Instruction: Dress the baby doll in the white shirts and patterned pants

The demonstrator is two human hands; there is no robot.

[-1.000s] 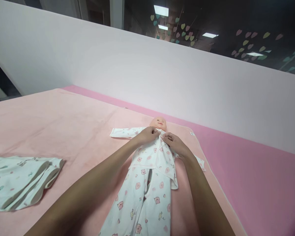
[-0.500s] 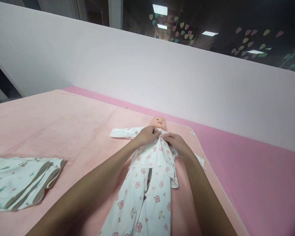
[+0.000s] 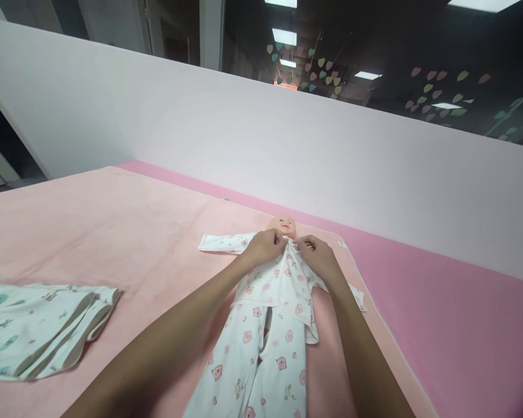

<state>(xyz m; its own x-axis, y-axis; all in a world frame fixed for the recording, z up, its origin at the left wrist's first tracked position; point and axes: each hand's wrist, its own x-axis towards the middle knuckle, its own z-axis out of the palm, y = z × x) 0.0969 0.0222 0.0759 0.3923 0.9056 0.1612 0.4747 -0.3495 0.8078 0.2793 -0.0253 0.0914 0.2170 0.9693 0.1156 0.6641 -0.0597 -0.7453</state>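
A baby doll (image 3: 285, 225) lies on its back, dressed in a white baby shirt (image 3: 268, 287) with pink bear prints and matching pants (image 3: 239, 360). At the neckline, my left hand (image 3: 267, 247) is closed, its fingertips pinching the collar just below the doll's chin. Opposite it, my right hand (image 3: 320, 255) has its thumb and fingers bent together on the other side of the collar. The fingertips partly hide the cloth there. Both sleeves spread outward, the right one partly behind my forearm. The pants have a gap at the crotch.
A folded white cloth (image 3: 39, 331) with green prints lies on the left of the pale pink blanket (image 3: 148, 226). The blanket covers a brighter pink surface (image 3: 462, 302). Behind rises a white wall (image 3: 287, 151), topped by dark glass with heart stickers.
The view has tilted up slightly, so everything sits lower. My right hand has shifted a little away from my left at the collar. The doll and clothes lie as before.
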